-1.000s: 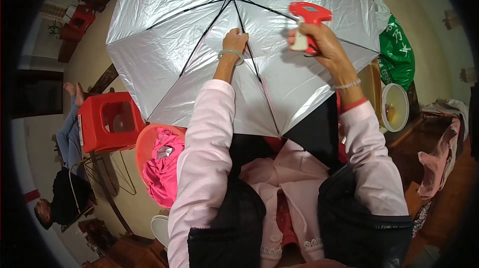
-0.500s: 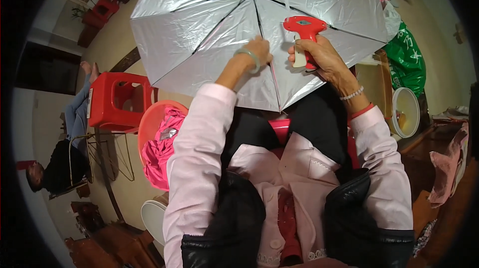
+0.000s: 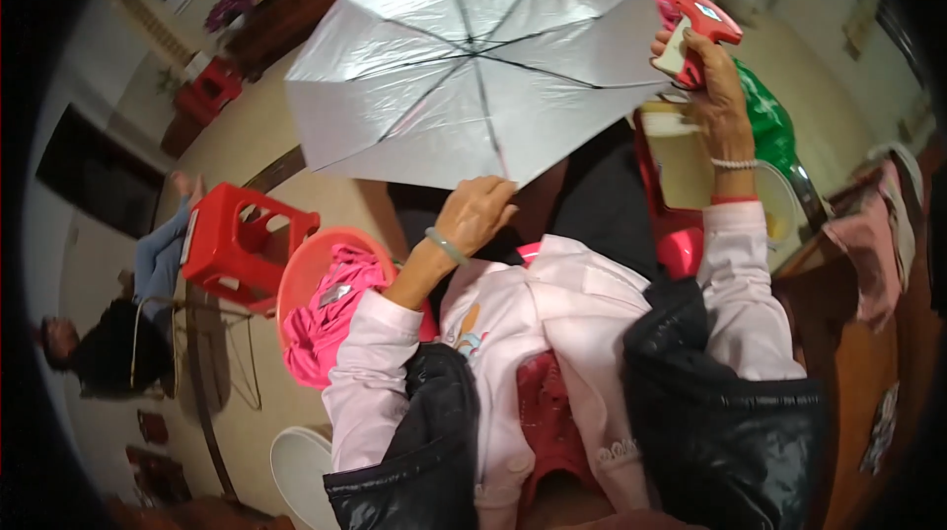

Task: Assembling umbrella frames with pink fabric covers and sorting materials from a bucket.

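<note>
An open umbrella (image 3: pixel 395 101) with a silver lining and dark ribs spreads before me, its inside facing up toward me. My left hand (image 3: pixel 478 216) is closed on the near edge of its canopy, by a rib tip; a pale bangle circles that wrist. My right hand (image 3: pixel 722 101) is raised by the umbrella's right corner, fingers wrapped round the handle of a red and white tagging gun (image 3: pixel 710 17). A thin pale strip sticks up from the gun's top. Whether the right hand also touches the canopy corner, I cannot tell.
At left stand a red plastic stool (image 3: pixel 232 239) and a basin (image 3: pixel 296 264) of pink cloth (image 3: pixel 330 323). A person (image 3: pixel 123 333) reclines farther left. A green bag (image 3: pixel 764 115) and a white bucket (image 3: pixel 784 204) are at right. Pink cloth hangs at the far right.
My left hand has moved from inside the canopy to its near edge. The right hand has lifted the tagging gun up and right. The umbrella has turned and shifted slightly.
</note>
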Tool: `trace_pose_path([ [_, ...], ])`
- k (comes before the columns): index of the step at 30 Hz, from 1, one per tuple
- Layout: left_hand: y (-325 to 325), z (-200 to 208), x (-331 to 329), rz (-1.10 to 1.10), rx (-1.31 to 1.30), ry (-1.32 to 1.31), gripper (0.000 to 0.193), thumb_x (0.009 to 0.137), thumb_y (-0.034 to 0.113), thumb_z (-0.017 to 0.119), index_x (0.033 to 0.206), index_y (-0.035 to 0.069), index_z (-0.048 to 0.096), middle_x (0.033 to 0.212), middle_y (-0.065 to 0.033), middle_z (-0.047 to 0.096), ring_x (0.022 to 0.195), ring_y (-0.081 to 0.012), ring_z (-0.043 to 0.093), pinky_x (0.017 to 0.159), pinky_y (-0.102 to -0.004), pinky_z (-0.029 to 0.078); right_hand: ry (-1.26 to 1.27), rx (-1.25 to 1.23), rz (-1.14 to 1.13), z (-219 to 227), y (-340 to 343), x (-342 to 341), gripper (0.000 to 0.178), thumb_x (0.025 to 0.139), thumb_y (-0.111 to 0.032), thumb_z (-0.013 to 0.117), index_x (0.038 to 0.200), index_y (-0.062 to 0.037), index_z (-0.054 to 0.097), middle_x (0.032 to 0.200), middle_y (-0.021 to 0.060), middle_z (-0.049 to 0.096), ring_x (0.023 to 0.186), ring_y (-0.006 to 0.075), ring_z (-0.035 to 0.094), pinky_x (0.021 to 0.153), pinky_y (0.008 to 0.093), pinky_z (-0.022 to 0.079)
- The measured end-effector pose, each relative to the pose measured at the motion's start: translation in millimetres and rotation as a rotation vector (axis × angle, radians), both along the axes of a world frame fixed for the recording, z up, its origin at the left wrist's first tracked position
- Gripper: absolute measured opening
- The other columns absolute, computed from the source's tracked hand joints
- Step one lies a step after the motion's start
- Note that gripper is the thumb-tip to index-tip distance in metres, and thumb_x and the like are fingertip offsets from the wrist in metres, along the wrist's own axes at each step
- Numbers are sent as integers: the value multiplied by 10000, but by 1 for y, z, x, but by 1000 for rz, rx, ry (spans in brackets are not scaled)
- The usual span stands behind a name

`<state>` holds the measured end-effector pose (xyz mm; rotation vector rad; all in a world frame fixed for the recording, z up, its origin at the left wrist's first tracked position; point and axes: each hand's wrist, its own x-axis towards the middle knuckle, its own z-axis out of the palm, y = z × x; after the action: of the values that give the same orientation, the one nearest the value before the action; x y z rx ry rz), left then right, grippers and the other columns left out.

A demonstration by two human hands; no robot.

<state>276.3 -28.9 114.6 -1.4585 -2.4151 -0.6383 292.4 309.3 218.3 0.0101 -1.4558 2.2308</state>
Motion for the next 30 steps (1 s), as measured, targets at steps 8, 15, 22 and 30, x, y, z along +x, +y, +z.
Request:
trace_pose_path([
  [8, 3, -7, -3, 54, 1, 108, 184, 701, 65, 620, 878, 54, 573, 809, -103, 578, 705, -281, 557, 618, -366, 439, -538, 408, -374, -131, 129, -13, 252, 732, -186, 554, 831, 42, 590, 653, 99, 582, 552, 165, 563, 464, 311, 458],
  [15, 5, -8, -2, 71, 21, 150, 203, 717, 67, 623, 915, 49, 580, 829, -103, 570, 715, -276, 548, 643, -349, 438, -931, 1048, -559, -240, 146, -13, 320, 713, -240, 573, 923, -1, 532, 803, 190, 608, 750, 286, 601, 642, 368, 472],
  [22, 8, -9, 0, 71, 4, 142, 189, 733, 64, 615, 916, 40, 576, 861, -110, 570, 763, -284, 552, 675, -347, 446, -1007, 1200, -496, -279, 128, 5, 535, 677, -327, 624, 1057, 8, 452, 917, 293, 567, 882, 386, 574, 766, 427, 463],
  [30, 12, 7, 10, 146, 10, 260, 192, 724, 60, 619, 911, 42, 578, 856, -108, 577, 746, -283, 563, 659, -350, 457, -936, 1531, -456, -289, 118, -9, 487, 671, -367, 632, 1039, -75, 504, 880, 189, 591, 837, 320, 579, 698, 405, 463],
])
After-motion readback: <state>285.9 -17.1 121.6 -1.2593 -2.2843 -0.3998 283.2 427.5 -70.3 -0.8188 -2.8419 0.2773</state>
